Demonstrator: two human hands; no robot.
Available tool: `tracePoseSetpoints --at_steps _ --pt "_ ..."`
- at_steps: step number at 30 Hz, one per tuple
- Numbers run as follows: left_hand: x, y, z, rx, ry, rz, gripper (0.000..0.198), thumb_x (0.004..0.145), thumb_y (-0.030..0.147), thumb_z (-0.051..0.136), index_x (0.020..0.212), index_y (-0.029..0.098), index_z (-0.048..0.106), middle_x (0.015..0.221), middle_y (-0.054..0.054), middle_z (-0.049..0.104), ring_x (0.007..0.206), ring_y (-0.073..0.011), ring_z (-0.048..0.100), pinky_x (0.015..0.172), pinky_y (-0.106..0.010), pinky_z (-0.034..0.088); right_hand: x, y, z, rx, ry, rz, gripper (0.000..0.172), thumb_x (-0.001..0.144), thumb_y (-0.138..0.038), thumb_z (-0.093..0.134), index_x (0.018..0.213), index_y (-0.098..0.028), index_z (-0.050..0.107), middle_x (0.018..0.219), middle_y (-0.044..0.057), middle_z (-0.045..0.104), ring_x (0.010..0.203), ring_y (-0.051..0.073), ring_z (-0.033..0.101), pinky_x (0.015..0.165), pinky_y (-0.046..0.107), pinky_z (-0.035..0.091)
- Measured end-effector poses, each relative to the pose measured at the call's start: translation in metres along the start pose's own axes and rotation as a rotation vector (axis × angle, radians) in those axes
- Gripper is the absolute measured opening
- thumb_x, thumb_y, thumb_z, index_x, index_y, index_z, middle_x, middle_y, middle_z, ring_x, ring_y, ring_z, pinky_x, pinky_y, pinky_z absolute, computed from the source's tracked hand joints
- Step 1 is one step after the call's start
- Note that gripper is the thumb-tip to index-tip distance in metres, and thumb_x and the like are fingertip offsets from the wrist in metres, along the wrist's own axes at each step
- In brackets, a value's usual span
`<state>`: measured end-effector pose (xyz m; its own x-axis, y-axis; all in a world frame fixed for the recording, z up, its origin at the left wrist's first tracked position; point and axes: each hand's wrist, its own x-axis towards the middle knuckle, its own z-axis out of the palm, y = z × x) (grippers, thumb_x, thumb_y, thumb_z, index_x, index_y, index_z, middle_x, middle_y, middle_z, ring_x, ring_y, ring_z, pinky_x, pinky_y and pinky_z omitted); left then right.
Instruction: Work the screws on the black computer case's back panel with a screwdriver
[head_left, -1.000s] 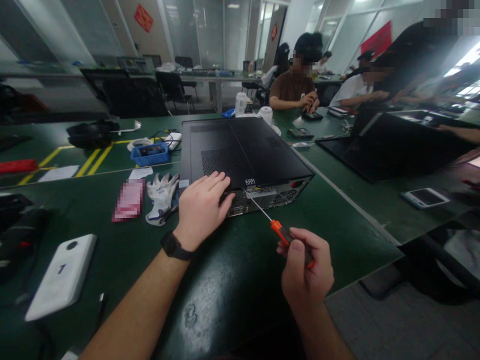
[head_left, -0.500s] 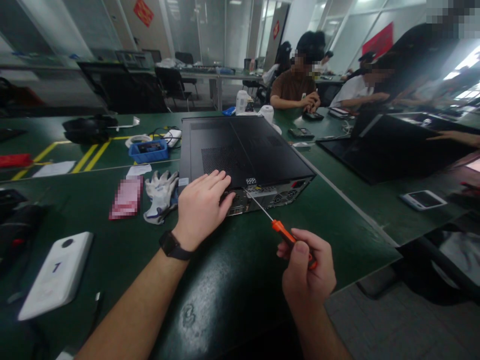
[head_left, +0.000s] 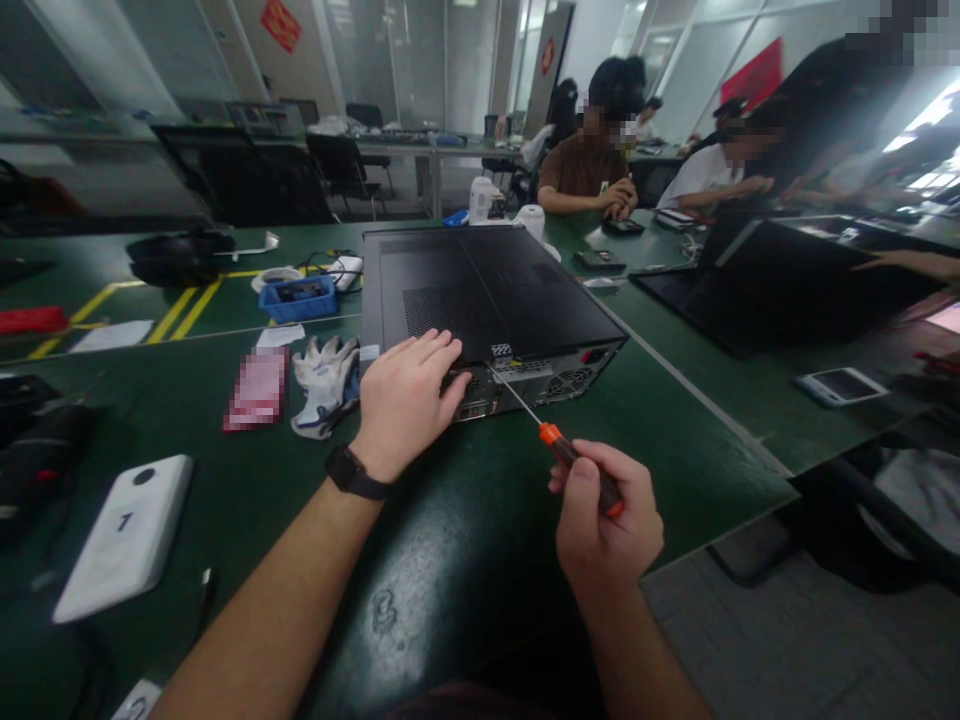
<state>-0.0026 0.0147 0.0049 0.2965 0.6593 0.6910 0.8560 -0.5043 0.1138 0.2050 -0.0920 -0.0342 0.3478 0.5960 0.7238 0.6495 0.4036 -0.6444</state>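
Observation:
A black desktop computer case (head_left: 480, 275) lies on its side on the green table, its rear panel with ports and a fan grille facing me. My left hand (head_left: 412, 395) rests on the near left edge of the case, fingers laid flat on top and thumb reaching over the rear edge. In my right hand (head_left: 611, 510) is a screwdriver (head_left: 574, 460) with an orange and dark handle, gripped between thumb and curled fingers. Its long shaft points up and left, the tip at the rear edge of the case beside my left thumb. Whether a screw sits there is too small to tell.
Left of the case lie work gloves (head_left: 324, 385), a pink packet (head_left: 257, 390) and a blue bin (head_left: 298, 298). A white power bank (head_left: 126, 540) is nearer me. At the right are a phone (head_left: 841, 386) and a dark panel (head_left: 765, 280). Other people sit beyond.
The screwdriver handle has turned, showing more of its dark side, and my right hand has shifted slightly up and left. My left hand stays on the case.

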Motion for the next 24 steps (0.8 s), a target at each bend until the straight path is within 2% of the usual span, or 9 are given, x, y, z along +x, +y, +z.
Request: tracePoseSetpoints --at_steps 3,7,9,13,16,21,24 --pt "-0.0001 -0.0003 0.0009 -0.016 0.005 -0.006 0.031 0.098 0.027 0.068 0.125 0.014 0.074 0.135 -0.015 0.075 0.130 -0.0309 0.070 0.113 -0.049 0.055 0.0021 -0.0029 -0.0011 0.014 -0.034 0.001 0.018 0.100 -0.027 0.063 0.115 -0.021 0.070 0.079 -0.001 0.075 0.060 0.013 0.073 0.059 0.024 0.059" --pt "0.0001 -0.0012 0.0022 -0.001 0.011 -0.004 0.031 0.098 0.029 0.069 0.125 0.016 0.074 0.135 -0.014 0.075 0.129 -0.0301 0.071 0.112 -0.050 0.055 0.0055 -0.0065 -0.0035 -0.036 -0.040 -0.123 0.022 0.094 -0.025 0.066 0.115 -0.020 0.068 0.094 0.004 0.076 0.074 0.017 0.076 0.067 0.029 0.063" --pt "0.0003 -0.0012 0.0019 0.006 0.010 -0.001 0.031 0.098 0.029 0.068 0.125 0.017 0.073 0.135 -0.013 0.075 0.129 -0.0298 0.071 0.112 -0.049 0.056 0.0052 -0.0068 -0.0037 -0.051 -0.023 -0.148 0.023 0.093 -0.022 0.066 0.115 -0.020 0.068 0.096 0.004 0.077 0.075 0.017 0.077 0.067 0.029 0.063" --pt "0.0008 -0.0005 0.0007 0.006 -0.004 -0.007 0.031 0.099 0.029 0.066 0.126 0.016 0.073 0.136 -0.014 0.075 0.130 -0.0299 0.070 0.113 -0.049 0.055 0.0008 -0.0040 -0.0022 -0.043 -0.049 -0.059 0.018 0.099 -0.025 0.064 0.115 -0.020 0.071 0.081 0.001 0.076 0.062 0.014 0.075 0.057 0.024 0.060" --pt "0.0007 -0.0002 0.0005 -0.005 -0.016 -0.021 0.031 0.099 0.029 0.066 0.127 0.018 0.073 0.137 -0.013 0.075 0.131 -0.0300 0.069 0.113 -0.051 0.055 -0.0018 -0.0019 -0.0020 0.001 -0.101 0.026 0.021 0.104 -0.027 0.057 0.117 -0.020 0.070 0.072 -0.002 0.074 0.055 0.013 0.072 0.053 0.023 0.059" --pt "0.0002 -0.0004 0.0008 0.004 -0.011 -0.014 0.031 0.099 0.028 0.066 0.127 0.017 0.073 0.137 -0.013 0.075 0.131 -0.0301 0.070 0.113 -0.051 0.055 -0.0003 -0.0014 -0.0037 -0.024 -0.079 -0.044 0.026 0.095 -0.028 0.066 0.120 -0.019 0.067 0.099 0.007 0.080 0.073 0.017 0.078 0.063 0.028 0.064" --pt "0.0003 -0.0003 0.0007 0.013 -0.012 -0.006 0.031 0.099 0.029 0.065 0.127 0.017 0.073 0.137 -0.014 0.075 0.130 -0.0305 0.070 0.113 -0.051 0.055 0.0011 -0.0016 -0.0033 -0.037 -0.059 -0.018 0.020 0.097 -0.027 0.065 0.115 -0.021 0.070 0.087 0.002 0.079 0.064 0.014 0.076 0.059 0.024 0.061"
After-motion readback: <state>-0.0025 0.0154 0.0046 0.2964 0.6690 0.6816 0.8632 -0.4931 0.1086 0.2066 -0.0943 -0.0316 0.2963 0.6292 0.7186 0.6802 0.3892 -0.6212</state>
